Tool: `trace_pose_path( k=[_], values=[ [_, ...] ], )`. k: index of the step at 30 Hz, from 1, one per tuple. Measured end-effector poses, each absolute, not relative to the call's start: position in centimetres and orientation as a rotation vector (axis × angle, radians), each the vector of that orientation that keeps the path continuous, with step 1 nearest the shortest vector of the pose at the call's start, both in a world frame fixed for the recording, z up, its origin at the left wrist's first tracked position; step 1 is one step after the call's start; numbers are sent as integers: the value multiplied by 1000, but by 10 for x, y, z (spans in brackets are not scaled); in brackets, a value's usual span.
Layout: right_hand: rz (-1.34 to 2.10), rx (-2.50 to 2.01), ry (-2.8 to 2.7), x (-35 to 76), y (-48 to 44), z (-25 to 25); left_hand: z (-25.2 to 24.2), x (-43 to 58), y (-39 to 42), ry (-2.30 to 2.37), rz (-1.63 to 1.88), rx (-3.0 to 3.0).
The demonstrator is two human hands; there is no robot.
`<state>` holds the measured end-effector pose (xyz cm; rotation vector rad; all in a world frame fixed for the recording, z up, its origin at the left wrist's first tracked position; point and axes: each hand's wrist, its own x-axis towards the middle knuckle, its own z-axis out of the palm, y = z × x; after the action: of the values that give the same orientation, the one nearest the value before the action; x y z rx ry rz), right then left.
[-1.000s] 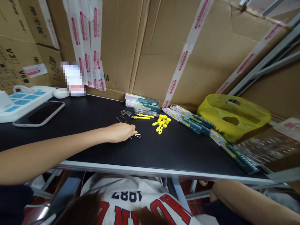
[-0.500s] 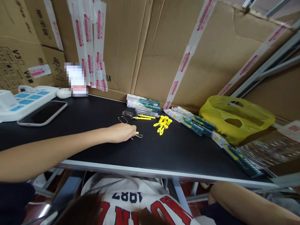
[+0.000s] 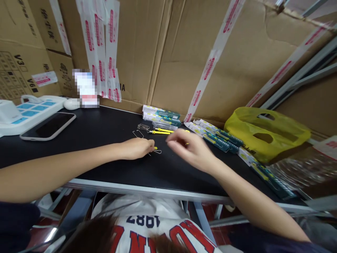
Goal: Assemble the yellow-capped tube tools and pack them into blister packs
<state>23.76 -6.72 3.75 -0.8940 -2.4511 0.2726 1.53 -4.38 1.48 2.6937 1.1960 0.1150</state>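
My left hand (image 3: pixel 139 148) rests low over the table with its fingers pinched. It grips a small yellow plastic piece with a bent wire loop (image 3: pixel 158 151), whose ends stick out past the fingertips. My right hand (image 3: pixel 193 149) hovers to the right, somewhat blurred, its fingers loosely curved and apart from the thumb. It covers most of the pile of small yellow plastic parts. Behind the hands lie yellow rods with metal tips (image 3: pixel 161 132). A bent wire (image 3: pixel 138 134) and a bundle of wire hooks (image 3: pixel 143 127) lie just beyond my left hand.
Slim green-and-white boxes (image 3: pixel 160 114) stand at the back, with more boxes (image 3: pixel 210 135) to the right. A yellow plastic bag (image 3: pixel 263 130) sits at the right. At left lie a phone (image 3: pixel 48 127) and a power strip (image 3: pixel 34 112). Cardboard (image 3: pixel 137 52) walls the back.
My right hand has risen from below the table edge at the right and moved over the yellow parts. My left hand keeps its pinch in nearly the same place.
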Motion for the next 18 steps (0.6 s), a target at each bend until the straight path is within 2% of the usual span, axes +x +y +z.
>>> trace_pose_path(
  k=[4,8,18],
  values=[
    [368,-1145,-2564,226,-48,15,13,16,-44,1234,93,2711],
    [583,-984,-2524,221,-41,-1,13,17,-44,1270,69,2708],
    [566,-978,-2399,220,-43,-7,16,15,-44,1172,97,2701]
  ],
)
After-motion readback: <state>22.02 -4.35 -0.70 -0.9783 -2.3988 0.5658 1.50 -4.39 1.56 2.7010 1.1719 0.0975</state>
